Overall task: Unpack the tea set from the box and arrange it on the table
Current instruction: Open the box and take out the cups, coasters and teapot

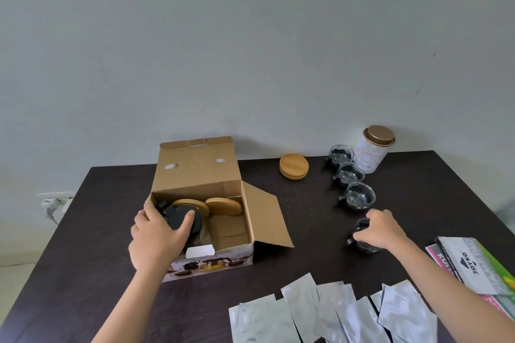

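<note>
The person's left hand (pixel 158 234) is reaching into the open brown cardboard box (pixel 195 172), fingers and thumb curling round the black round lid of the glass teapot (pixel 178 218), which is sitting in the box's near-left corner under a pale wooden disc (pixel 192 205); a second wooden disc (pixel 223 205) is leaning at the teapot's three o'clock. The right hand (pixel 380 230) is closing over a small clear glass cup with a dark handle (pixel 362 234), resting on the dark wooden table (pixel 83 231) as the nearest of a row. At its twelve o'clock three more glass cups (pixel 358 195) are lining up toward a white cylindrical tin with a bronze lid (pixel 372 152), and a stack of round bamboo coasters (pixel 294 166) is lying at ten o'clock. Silver foil sachets (pixel 328 312) are spreading along the near edge, with printed booklets (pixel 473 264) at four o'clock. The risk seems to lie with the left hand: lifting by the lid alone could pull it free of the pot, and the loose discs could slide off and knock the glass. Working both hands at once could also tip the cup.
</note>
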`<action>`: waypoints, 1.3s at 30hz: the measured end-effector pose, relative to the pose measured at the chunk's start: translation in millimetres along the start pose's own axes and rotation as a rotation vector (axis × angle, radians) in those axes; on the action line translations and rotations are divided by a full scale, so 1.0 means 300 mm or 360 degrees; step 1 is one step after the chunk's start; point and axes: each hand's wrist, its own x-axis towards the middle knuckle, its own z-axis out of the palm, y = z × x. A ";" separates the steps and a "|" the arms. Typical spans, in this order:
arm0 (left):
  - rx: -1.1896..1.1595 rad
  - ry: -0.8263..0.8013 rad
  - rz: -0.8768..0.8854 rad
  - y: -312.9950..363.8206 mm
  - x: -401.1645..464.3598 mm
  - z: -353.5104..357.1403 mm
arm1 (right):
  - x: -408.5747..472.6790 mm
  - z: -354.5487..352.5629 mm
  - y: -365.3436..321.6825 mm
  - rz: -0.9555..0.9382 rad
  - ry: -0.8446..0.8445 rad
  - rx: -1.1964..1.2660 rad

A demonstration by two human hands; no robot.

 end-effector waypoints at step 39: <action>0.0088 -0.0036 -0.0072 0.008 0.015 0.015 | 0.582 -0.152 0.124 0.0311 0.0381 0.0366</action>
